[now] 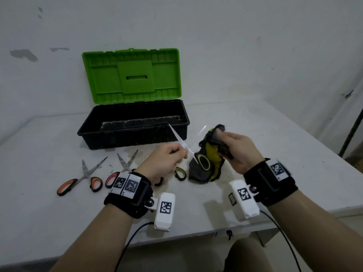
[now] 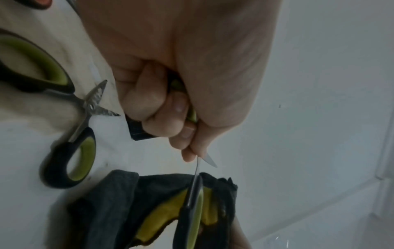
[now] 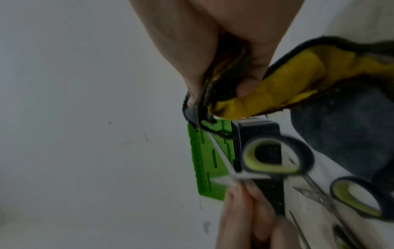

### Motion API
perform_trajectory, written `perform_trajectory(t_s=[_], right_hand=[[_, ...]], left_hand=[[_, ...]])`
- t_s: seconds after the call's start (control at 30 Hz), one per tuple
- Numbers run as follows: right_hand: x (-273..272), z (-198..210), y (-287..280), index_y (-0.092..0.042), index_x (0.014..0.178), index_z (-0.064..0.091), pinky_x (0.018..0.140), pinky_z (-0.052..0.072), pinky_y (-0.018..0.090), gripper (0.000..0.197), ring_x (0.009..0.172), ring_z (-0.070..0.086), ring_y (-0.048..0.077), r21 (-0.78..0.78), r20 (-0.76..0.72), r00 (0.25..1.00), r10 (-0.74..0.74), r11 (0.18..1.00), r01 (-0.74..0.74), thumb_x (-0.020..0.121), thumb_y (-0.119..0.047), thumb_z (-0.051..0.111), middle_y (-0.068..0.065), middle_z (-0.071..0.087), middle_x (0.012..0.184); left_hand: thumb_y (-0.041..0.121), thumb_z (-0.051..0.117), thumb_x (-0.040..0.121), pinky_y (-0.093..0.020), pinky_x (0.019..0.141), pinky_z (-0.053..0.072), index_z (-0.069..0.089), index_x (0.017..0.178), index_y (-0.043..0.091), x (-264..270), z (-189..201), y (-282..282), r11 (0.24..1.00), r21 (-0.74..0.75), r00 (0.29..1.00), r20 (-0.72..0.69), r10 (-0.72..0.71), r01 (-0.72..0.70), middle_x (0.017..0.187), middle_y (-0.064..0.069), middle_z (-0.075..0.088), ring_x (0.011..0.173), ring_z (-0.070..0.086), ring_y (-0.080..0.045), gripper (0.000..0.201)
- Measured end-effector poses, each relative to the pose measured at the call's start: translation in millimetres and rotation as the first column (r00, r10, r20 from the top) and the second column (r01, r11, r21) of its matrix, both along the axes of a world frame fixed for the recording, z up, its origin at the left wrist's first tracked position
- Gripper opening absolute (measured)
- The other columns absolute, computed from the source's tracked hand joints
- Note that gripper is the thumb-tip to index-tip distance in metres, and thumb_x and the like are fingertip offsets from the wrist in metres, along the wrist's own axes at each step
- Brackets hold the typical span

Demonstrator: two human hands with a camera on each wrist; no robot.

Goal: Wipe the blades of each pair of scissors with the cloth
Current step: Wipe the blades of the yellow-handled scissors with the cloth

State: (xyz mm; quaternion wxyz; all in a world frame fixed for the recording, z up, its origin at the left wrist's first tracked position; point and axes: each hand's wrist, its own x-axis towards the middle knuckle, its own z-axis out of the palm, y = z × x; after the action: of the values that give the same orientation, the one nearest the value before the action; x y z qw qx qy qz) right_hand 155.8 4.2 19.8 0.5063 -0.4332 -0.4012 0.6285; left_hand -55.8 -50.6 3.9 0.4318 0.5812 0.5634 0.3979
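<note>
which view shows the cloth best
The head view: the whole cloth shows, gripped by the right hand, its lower end on the table. The left wrist view shows its lower folds; the right wrist view only a blurred close-up.

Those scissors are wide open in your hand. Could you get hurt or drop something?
Maybe. The left hand grips the green-handled scissors right beside the open blades, so a slip could nick a finger. The right hand pinches the cloth close to the sharp tips; wiping toward them could poke it. Another pair lies under the left hand and could get knocked along the table.
</note>
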Motion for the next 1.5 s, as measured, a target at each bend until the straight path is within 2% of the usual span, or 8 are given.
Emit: perform_trajectory(t_s=[0.2, 0.47, 0.6, 0.73, 0.97, 1.1, 1.27, 1.5], right_hand=[[-21, -7, -12, 0.000, 0.106, 0.071, 0.074, 0.057, 0.030, 0.025, 0.083, 0.071, 0.025, 0.058, 0.108, 0.988, 0.112, 0.991, -0.119, 0.088, -0.017, 0.069, 0.019, 0.074, 0.095], [-31, -6, -18, -0.009, 0.081, 0.070, 0.057, 0.053, 0.025, 0.008, 0.067, 0.068, 0.022, 0.006, 0.190, 0.968, 0.165, 0.986, -0.169, 0.087, -0.014, 0.071, 0.016, 0.072, 0.081], [-31, -5, -17, -0.004, 0.084, 0.068, 0.064, 0.058, 0.031, 0.009, 0.066, 0.067, 0.027, -0.025, 0.127, 0.980, 0.152, 0.988, -0.150, 0.088, -0.012, 0.069, 0.021, 0.069, 0.083], [-28, -3, -12, 0.005, 0.105, 0.065, 0.064, 0.057, 0.034, 0.026, 0.069, 0.066, 0.028, -0.048, 0.063, 0.991, 0.117, 0.992, -0.114, 0.089, -0.015, 0.068, 0.023, 0.069, 0.088], [7, 10, 20, -0.001, 0.101, 0.069, 0.061, 0.054, 0.031, 0.018, 0.070, 0.063, 0.024, -0.031, -0.085, 0.978, -0.188, 0.982, 0.186, 0.089, -0.014, 0.068, 0.015, 0.070, 0.084], [4, -2, 6, -0.001, 0.097, 0.071, 0.051, 0.049, 0.023, 0.018, 0.060, 0.064, 0.016, 0.011, 0.052, 0.998, -0.039, 0.999, 0.039, 0.088, -0.016, 0.070, 0.009, 0.072, 0.076], [-14, -14, -8, 0.003, 0.105, 0.071, 0.075, 0.058, 0.031, 0.027, 0.082, 0.069, 0.025, 0.024, 0.115, 0.987, 0.116, 0.993, -0.120, 0.087, -0.018, 0.071, 0.020, 0.073, 0.098], [-27, -15, -14, -0.004, 0.093, 0.070, 0.074, 0.058, 0.034, 0.015, 0.080, 0.070, 0.030, -0.034, 0.141, 0.977, 0.157, 0.988, -0.154, 0.085, -0.017, 0.074, 0.026, 0.072, 0.094]], left_hand=[[0.022, 0.055, 0.104, -0.018, 0.041, 0.026, 0.063, 0.080, 0.010, 11, 4, 0, 1.000, 0.005, 1.000, 0.014, -0.021, 0.021, 0.057, 0.007, 0.043, 0.042, 0.032, -0.008, 0.027], [0.016, 0.056, 0.102, -0.017, 0.042, 0.029, 0.064, 0.082, 0.010, 15, 3, 2, 0.999, 0.008, 0.999, -0.014, -0.047, 0.048, 0.063, 0.000, 0.047, 0.043, 0.036, -0.006, 0.022], [0.020, 0.056, 0.103, -0.017, 0.041, 0.029, 0.066, 0.083, 0.011, 16, 3, 1, 0.999, -0.002, 0.999, 0.007, -0.052, 0.052, 0.061, 0.004, 0.049, 0.041, 0.035, -0.005, 0.024], [0.023, 0.056, 0.103, -0.016, 0.041, 0.029, 0.066, 0.081, 0.011, 15, 5, 1, 0.998, 0.014, 0.998, -0.031, -0.054, 0.055, 0.062, 0.005, 0.051, 0.043, 0.036, -0.006, 0.027], [0.021, 0.054, 0.104, -0.014, 0.039, 0.025, 0.063, 0.084, 0.008, 4, 0, -7, 0.996, -0.028, 0.996, -0.033, -0.082, 0.081, 0.052, 0.011, 0.042, 0.039, 0.030, -0.003, 0.026], [0.022, 0.054, 0.104, -0.013, 0.039, 0.026, 0.063, 0.083, 0.009, 1, 1, -4, 0.999, -0.028, 0.999, -0.001, -0.038, 0.038, 0.055, 0.010, 0.044, 0.039, 0.031, -0.003, 0.026], [0.022, 0.055, 0.104, -0.015, 0.041, 0.029, 0.064, 0.082, 0.011, 9, 8, 3, 0.999, 0.002, 0.997, -0.050, -0.052, 0.052, 0.061, 0.005, 0.047, 0.043, 0.036, -0.006, 0.026], [0.018, 0.057, 0.102, -0.010, 0.044, 0.034, 0.065, 0.079, 0.013, 13, 8, 9, 0.995, 0.024, 0.981, -0.170, -0.089, 0.095, 0.065, 0.003, 0.053, 0.042, 0.046, 0.003, 0.024]])
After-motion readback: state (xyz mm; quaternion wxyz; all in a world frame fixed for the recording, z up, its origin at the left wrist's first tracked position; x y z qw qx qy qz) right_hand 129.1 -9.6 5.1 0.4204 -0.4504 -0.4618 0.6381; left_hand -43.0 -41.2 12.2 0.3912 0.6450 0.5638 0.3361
